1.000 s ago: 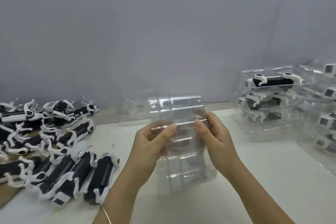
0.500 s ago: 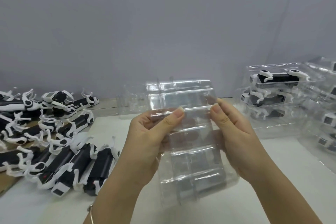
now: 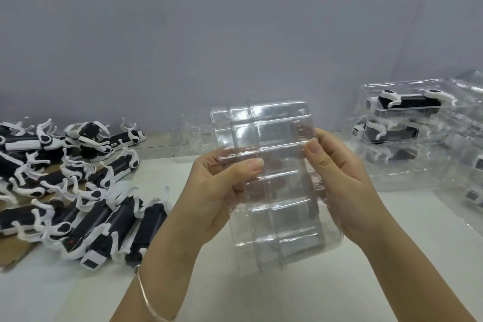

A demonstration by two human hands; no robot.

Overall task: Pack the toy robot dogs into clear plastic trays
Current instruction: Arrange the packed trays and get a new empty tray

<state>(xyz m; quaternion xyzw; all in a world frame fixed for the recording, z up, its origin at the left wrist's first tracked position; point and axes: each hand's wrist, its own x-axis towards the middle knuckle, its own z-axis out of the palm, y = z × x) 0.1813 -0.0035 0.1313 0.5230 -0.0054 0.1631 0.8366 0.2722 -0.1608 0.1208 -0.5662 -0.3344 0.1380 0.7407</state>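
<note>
Over the bench (image 3: 261, 300), beside the heaped toy robot dogs (image 3: 86, 206), an empty clear plastic tray (image 3: 279, 217) is held up.
Likely light, flimsy and slick: left hand (image 3: 214, 191) and right hand (image 3: 345, 185) each pinch a side rim, the stiffest hold.

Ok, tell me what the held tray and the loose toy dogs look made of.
Tray: thin clear plastic, glossy; the table shows through it, ribs catch glare. Toy dogs: probably hard moulded plastic, black bodies, white legs, fairly matt.
</note>
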